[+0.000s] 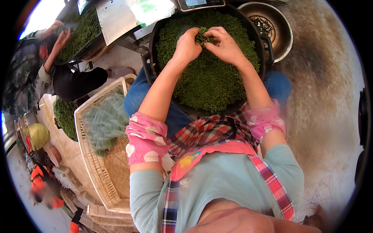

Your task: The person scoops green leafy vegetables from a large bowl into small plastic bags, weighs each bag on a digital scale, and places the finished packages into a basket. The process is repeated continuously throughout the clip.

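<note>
A wide black tub with side handles sits between my knees, heaped with small round green berries that look like fresh green peppercorns. Above the far part of the heap, my left hand is closed, its fingertips and thumb pinching one side of a small bunch of green peppercorns. From the other side my right hand grips the same bunch with bent fingers and thumb. Both hands nearly meet at the bunch, and their fingers partly cover it.
A digital scale stands beyond the tub, beside a metal basin with dark scraps. Left are a pale plastic basket holding clear packages and a pale board. Another person's hands work over a green heap.
</note>
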Demonstrator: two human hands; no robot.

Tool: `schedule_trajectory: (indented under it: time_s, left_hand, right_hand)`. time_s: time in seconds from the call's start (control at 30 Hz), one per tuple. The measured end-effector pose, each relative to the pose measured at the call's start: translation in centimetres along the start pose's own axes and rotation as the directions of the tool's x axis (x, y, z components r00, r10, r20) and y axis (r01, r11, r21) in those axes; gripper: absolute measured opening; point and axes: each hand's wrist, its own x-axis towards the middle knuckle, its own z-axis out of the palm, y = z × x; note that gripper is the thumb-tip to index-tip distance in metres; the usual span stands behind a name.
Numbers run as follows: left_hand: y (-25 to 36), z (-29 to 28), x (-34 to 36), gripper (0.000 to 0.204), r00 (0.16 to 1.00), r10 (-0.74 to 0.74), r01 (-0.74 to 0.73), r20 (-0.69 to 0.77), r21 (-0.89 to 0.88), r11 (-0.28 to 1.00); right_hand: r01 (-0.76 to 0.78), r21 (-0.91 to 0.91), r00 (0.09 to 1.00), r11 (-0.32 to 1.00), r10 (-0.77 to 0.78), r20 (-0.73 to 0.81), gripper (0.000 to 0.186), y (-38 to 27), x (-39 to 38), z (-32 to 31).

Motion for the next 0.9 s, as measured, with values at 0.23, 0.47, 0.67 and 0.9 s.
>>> schedule_trajectory:
  time_s: [0.23, 0.47, 0.67, 0.9]
  left_hand:
    - [1.1, -0.2, 0.0, 0.050, 0.995, 0.015, -0.012, 0.098, -0.032, 0.999]
    - [1.7, 0.0, -0.9, 0.046, 0.983, 0.162, -0.172, 0.091, 0.119, 0.978]
    - [0.9, -0.1, -0.7, 0.042, 0.995, 0.098, -0.096, -0.021, 0.064, 0.993]
    - [0.0, -0.5, -0.2, 0.048, 0.996, 0.076, -0.074, -0.046, 0.037, 0.997]
  right_hand:
    - [-0.105, -0.201, 0.982, 0.974, 0.070, -0.174, 0.073, 3.3, 2.4, 1.0]
    - [-0.453, 0.168, 0.891, 0.875, 0.441, 0.109, 0.054, 2.3, 1.7, 2.7]
    - [-0.078, 0.107, 0.990, 0.991, 0.090, -0.110, 0.044, 0.3, -0.1, 1.4]
    - [-0.122, 0.073, 0.989, 0.990, 0.115, 0.089, 0.027, -0.9, 1.0, 0.7]
